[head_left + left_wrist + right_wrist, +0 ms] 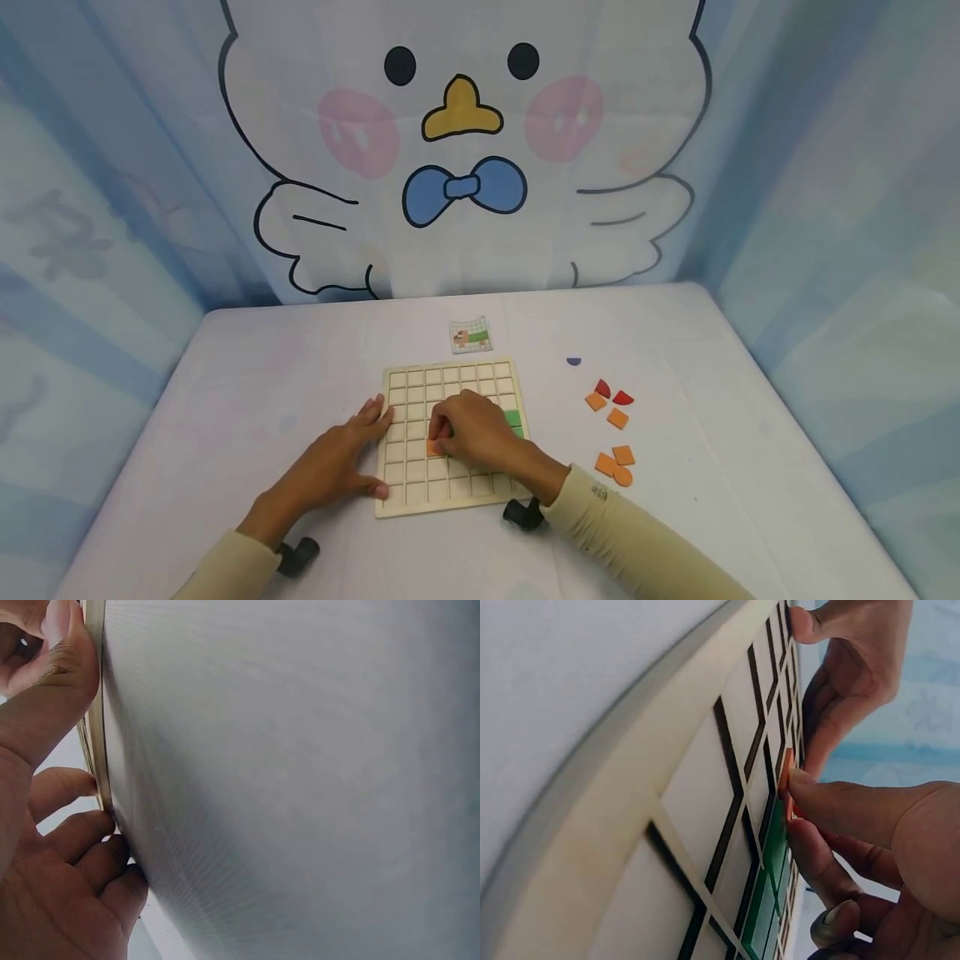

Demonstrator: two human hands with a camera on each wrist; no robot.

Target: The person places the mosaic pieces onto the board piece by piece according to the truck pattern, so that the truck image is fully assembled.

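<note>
A pale wooden grid board [405,497] lies flat on the white table. My left hand [333,467] rests along its left edge, thumb and fingertips touching the rim, fingers fairly straight; the left wrist view shows this hand [67,877] against the board's side. Over the middle of the grid, my right hand [480,429] pinches an orange square tile [432,447] between thumb and fingers. In the right wrist view that orange tile [784,776] is at the grid surface, close to green tiles [759,919] set in cells. The right hand hides part of the green row.
Behind the board lies a small picture card [471,335]. To the right are a blue half-circle [573,362], two red quarter-circle pieces [622,398], several orange squares [618,418] and an orange circle [622,476]. A printed curtain [465,250] stands behind the table.
</note>
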